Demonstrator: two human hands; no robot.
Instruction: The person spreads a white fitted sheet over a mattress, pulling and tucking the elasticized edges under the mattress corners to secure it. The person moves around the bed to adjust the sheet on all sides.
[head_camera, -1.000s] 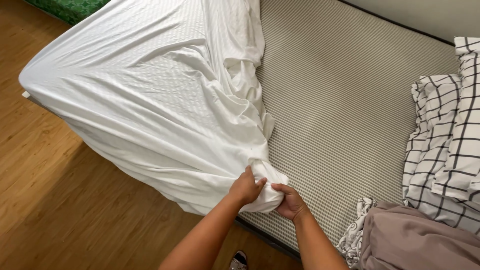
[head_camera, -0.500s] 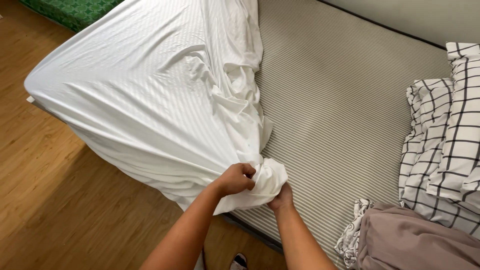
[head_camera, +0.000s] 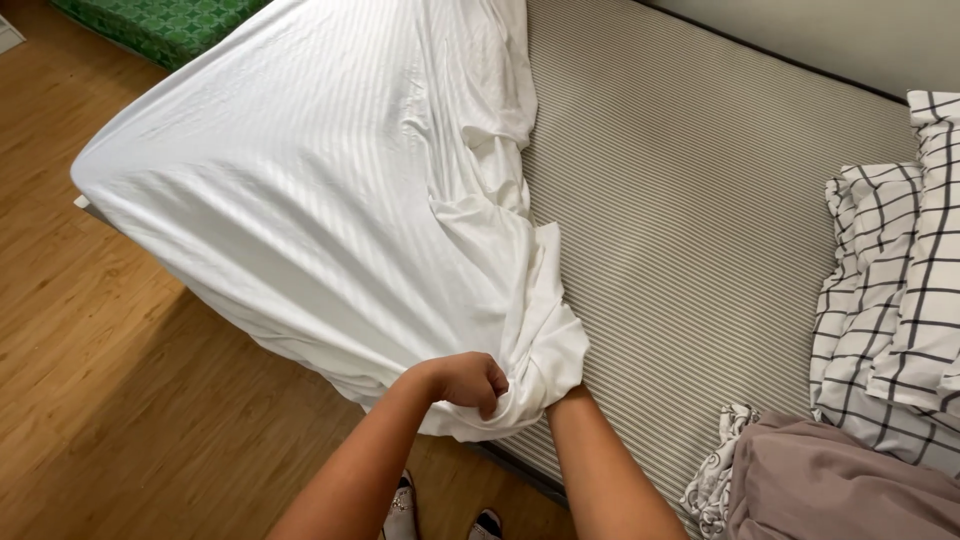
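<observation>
A white striped fitted sheet (head_camera: 300, 200) covers the left part of a grey striped mattress (head_camera: 700, 200). Its bunched edge (head_camera: 545, 350) hangs over the near side of the mattress. My left hand (head_camera: 470, 382) is clenched on that bunched edge. My right hand is hidden under the cloth; only the wrist (head_camera: 570, 405) shows, pushed up into the sheet's fold. The sheet is pulled taut from the far left corner toward my hands.
A black-and-white checked duvet (head_camera: 900, 290) is heaped at the right of the mattress, with a brown-grey cover (head_camera: 840, 490) below it. A green patterned mat (head_camera: 160, 25) lies at the top left. Wooden floor (head_camera: 110, 400) runs along the bed's near side, where my feet (head_camera: 440, 515) stand.
The sheet's bunched edge has been drawn further right along the mattress side. My right hand has slipped under the cloth. The view has shifted a little.
</observation>
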